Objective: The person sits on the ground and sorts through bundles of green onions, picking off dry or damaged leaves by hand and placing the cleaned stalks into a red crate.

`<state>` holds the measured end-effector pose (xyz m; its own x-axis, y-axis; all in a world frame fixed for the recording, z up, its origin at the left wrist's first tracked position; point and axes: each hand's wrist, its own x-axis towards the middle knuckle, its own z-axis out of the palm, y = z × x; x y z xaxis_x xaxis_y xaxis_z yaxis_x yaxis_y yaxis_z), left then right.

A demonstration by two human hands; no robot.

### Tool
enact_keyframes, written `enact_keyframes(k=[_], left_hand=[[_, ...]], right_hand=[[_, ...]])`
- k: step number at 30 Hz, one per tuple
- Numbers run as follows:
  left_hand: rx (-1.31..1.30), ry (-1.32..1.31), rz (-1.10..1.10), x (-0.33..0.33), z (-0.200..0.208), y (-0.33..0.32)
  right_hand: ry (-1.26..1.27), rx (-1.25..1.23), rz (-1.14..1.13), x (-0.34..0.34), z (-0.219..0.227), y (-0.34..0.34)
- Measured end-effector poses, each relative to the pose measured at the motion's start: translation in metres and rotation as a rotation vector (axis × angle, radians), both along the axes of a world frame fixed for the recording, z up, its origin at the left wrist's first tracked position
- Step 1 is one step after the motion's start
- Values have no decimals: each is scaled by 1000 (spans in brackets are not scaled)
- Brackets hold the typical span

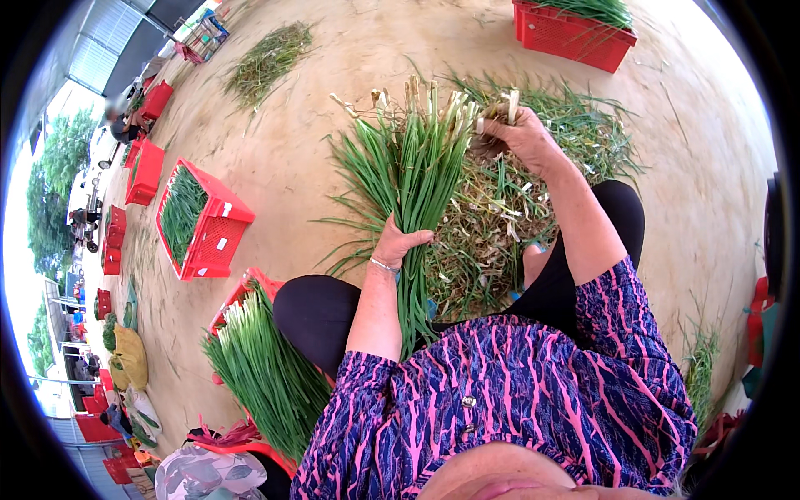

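Note:
My left hand (pixel 398 247) is wrapped round a thick bunch of garlic chives (pixel 417 175), thumb across the leaves. Their pale, rooty ends point away from me, and the leaf tips hang toward my lap. Just right of those pale ends is my right hand (pixel 527 142), its fingers closed on dry, whitish-brown leaf scraps (pixel 492 143). A pale strip sticks up by its fingers. Under the bunch and between my legs lies a heap of leaf trimmings (pixel 492 225), brown, white and green.
By my left knee stands a red crate full of chives (pixel 267 367). Beyond it is another filled red crate (pixel 218 225), with more at far left. One more red crate (pixel 575 37) sits at the far right. Loose green trimmings (pixel 271 62) lie on the sandy floor (pixel 333 50).

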<state>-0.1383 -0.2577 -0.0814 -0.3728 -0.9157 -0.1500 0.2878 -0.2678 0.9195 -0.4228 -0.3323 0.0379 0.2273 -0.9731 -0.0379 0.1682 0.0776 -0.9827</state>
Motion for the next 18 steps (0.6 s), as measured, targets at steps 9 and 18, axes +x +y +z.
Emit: enact_keyframes(k=[9, 18], left_hand=[[-5, 28, 88, 20, -13, -3], [-112, -150, 69, 14, 5, -2]], right_hand=[[241, 107, -176, -77, 24, -11], [1226, -925, -249, 17, 5, -7]])
